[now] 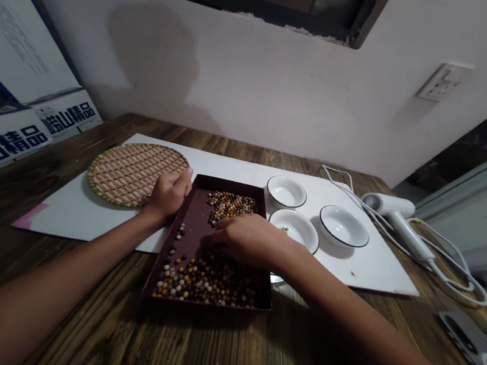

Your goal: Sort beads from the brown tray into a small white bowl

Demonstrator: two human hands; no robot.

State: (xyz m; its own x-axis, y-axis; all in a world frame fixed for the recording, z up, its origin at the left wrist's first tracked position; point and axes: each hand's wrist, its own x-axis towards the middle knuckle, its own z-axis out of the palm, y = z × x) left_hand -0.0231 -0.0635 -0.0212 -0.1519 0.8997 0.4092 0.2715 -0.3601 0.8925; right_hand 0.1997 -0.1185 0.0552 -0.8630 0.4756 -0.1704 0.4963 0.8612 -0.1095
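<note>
A dark maroon tray (192, 230) holds many small round beads in brown, yellow, cream and white. One cluster of beads (233, 205) lies toward its far end, and a larger spread of beads (204, 284) covers the near end. My left hand (170, 194) is closed at the tray's left wall, near the far corner, its thumb upward. Over the middle of the tray, my right hand (244, 238) reaches down with curled fingers between the two groups. Its fingertips are in shadow, so what they hold is hidden.
White dark-rimmed bowls stand right of the tray: a far bowl (287, 192), a right bowl (344, 226) and a nearer bowl (304, 236) with a few pale beads. A woven round mat (134, 174) lies left. Farther right are a corded hair dryer (403, 223) and a grey device (476, 349).
</note>
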